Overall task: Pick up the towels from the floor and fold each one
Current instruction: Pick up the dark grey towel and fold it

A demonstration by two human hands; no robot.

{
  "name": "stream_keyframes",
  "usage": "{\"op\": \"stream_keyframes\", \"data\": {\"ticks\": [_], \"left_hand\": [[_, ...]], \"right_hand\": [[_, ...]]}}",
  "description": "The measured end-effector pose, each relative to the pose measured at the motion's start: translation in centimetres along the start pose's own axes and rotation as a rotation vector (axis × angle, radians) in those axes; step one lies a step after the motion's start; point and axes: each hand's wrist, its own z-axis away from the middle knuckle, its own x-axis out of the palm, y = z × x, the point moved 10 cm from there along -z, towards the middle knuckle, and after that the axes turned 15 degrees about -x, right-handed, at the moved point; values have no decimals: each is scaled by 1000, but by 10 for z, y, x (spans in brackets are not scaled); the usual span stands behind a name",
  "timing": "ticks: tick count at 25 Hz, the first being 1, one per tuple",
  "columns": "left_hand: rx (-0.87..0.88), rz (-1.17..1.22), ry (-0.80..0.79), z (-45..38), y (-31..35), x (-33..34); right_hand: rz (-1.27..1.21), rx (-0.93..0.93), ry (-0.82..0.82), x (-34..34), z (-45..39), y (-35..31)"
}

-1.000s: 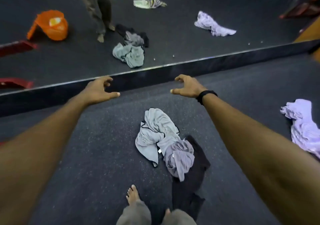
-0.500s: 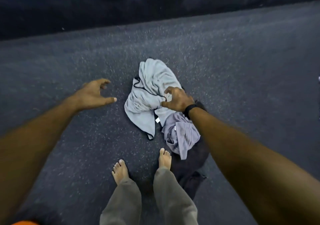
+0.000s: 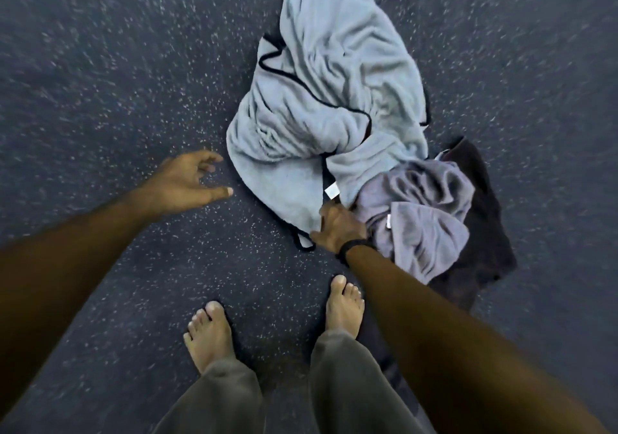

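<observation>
The head view looks straight down at a dark speckled floor (image 3: 117,106), slightly blurred. Three towels lie bunched in a heap ahead of the person's bare feet. The grey towel (image 3: 327,76), pale with a thin black edging, is the largest and spreads furthest from the feet; a small white tag shows on its near fold. The mauve towel (image 3: 431,213) lies crumpled just to the right of it, touching it and partly on top of the black towel (image 3: 488,219), which sticks out beneath along the right and near side.

The right hand (image 3: 337,228), with a dark band on its wrist, is down on the near corner of the grey towel, right where it meets the mauve one. Its fingers are curled into the cloth, pinching the grey towel's edge.

The left hand (image 3: 187,183) hangs above the floor just left of the grey towel, apart from it, with thumb and fingers spread and loosely curved, empty.

The left foot (image 3: 209,336) and right foot (image 3: 344,306) stand flat on the floor below the heap, in olive trousers (image 3: 337,387). The right foot is just beside the black towel.
</observation>
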Motion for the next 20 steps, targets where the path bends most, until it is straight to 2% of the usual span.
{"op": "stream_keyframes", "data": {"ticks": [2, 5, 9, 13, 18, 20], "left_hand": [[-12, 63, -14, -17, -7, 14], [7, 85, -32, -28, -8, 28], [29, 54, -14, -16, -1, 14], [87, 88, 23, 35, 34, -40], [214, 120, 121, 148, 107, -161], [260, 116, 169, 199, 137, -211]], "right_hand": [[41, 48, -3, 24, -14, 3], [129, 113, 78, 34, -22, 1], [49, 81, 220, 1, -12, -12], [-54, -59, 428, -93, 32, -43], [-202, -263, 597, -273, 123, -107], [-349, -283, 660, -342, 165, -129]]}}
